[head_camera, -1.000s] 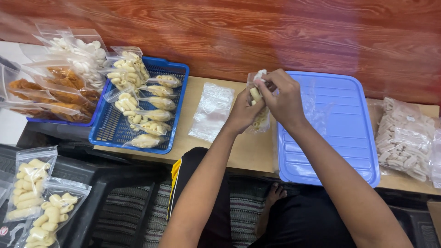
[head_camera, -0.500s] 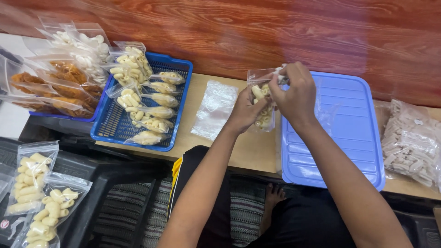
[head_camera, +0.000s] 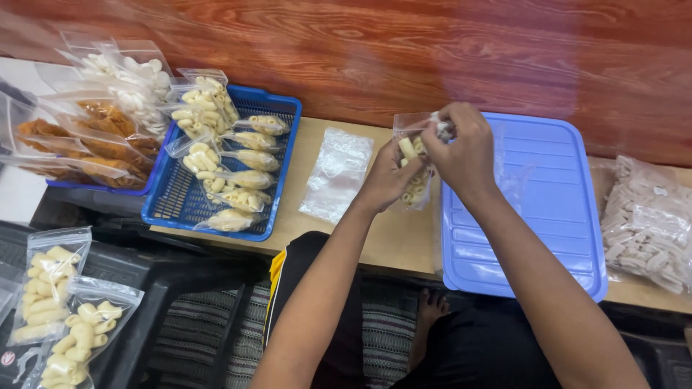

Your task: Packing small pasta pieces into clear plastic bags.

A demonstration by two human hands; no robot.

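Head view: both hands close on a small bag (head_camera: 416,173) of pasta over the tabletop (head_camera: 375,238); left hand (head_camera: 387,180) grips its side, right hand (head_camera: 465,148) pinches its top. Blue basket (head_camera: 167,209) holds filled bags.

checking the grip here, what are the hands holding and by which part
Both hands hold one small clear bag of pale tube snacks: the left hand around its filled lower part, the right hand pinching its top opening.
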